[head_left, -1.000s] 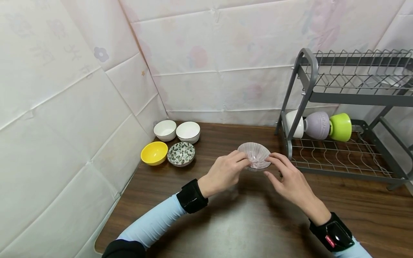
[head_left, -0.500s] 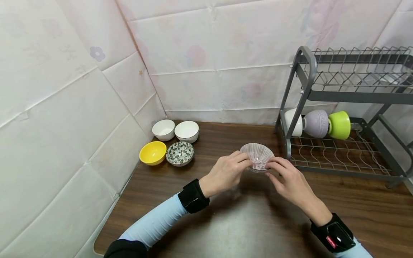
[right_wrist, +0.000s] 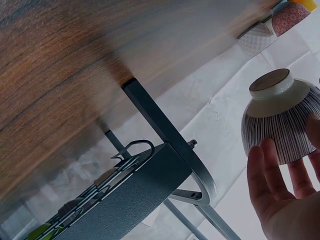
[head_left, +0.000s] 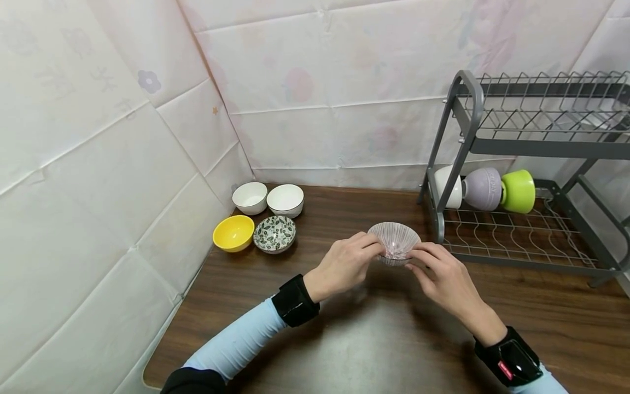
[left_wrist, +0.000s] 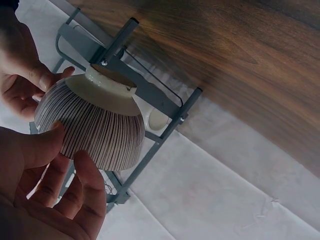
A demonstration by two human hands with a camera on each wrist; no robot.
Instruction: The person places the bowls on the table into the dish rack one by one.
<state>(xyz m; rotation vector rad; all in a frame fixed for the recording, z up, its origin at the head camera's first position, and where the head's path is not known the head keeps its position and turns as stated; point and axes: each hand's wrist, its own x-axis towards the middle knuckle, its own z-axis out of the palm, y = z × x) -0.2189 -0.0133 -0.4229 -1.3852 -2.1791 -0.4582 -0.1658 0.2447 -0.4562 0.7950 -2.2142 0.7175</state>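
Both hands hold a small bowl [head_left: 395, 236] above the table, its striped inside facing up in the head view. Dark vertical stripes cover its outside, and the pale, unstriped base of the bowl [left_wrist: 95, 125] shows in the left wrist view. My left hand [head_left: 344, 262] pinches the near left rim between thumb and fingers. On the right rim, my right hand [head_left: 445, 279] grips with its fingertips, thumb lower down. The right wrist view shows fingers of the right hand [right_wrist: 287, 205] against the striped wall of the bowl [right_wrist: 280, 117].
At the table's back left stand two white bowls [head_left: 250, 198], a yellow bowl [head_left: 233, 233] and a leaf-patterned bowl [head_left: 274, 235]. A grey two-tier dish rack [head_left: 541, 146] stands at right. Its lower tier holds white, purple [head_left: 483, 189] and green [head_left: 519, 191] cups or bowls on their sides.
The striped bowl has shifted slightly right and nearer, and more of its outer wall shows below the rim. Both hands keep their hold on it.
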